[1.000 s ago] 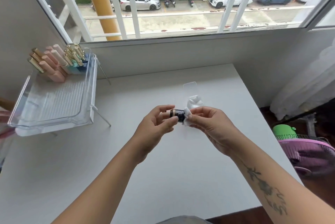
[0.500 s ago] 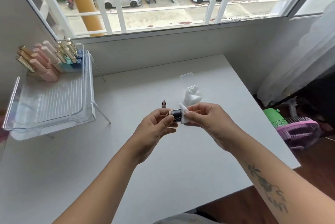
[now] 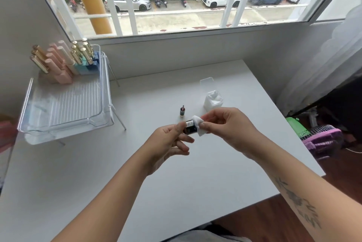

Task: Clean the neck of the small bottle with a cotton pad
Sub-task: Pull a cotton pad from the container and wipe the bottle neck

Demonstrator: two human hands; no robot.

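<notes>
The small bottle [image 3: 189, 127] is up off the white table [image 3: 137, 163], held in the air between both hands, lying nearly on its side with its dark body and a white barcode label facing up. Its neck end points toward the right hand and is hidden under the cotton pad [image 3: 197, 127], so the neck itself can't be seen. The left hand [image 3: 166, 143] grips the bottle's base end, thumb and forefinger pinching it while the other fingers fan loosely below. The right hand [image 3: 227, 128] pinches the cotton pad, folded white over the bottle's top end, fingertips pressed together on it.

Just beyond the bottle, on the table, stands the brush cap [image 3: 182, 111], upright, with its small brush pointing up, apart from the bottle. Past the bottle and a little to its right sits a clear box of cotton pads [image 3: 213, 100] with its lid flipped open. Well to the bottle's left a clear tray on thin wire legs [image 3: 66, 108] holds a cluster of pink, gold-topped and blue polish bottles [image 3: 64, 59] at its far end. Beyond the bottle, behind the table, runs a window [image 3: 176, 0] with white bars. To the bottle's right, off the table's edge, a pink and green fan [image 3: 321, 138] lies on the floor.
</notes>
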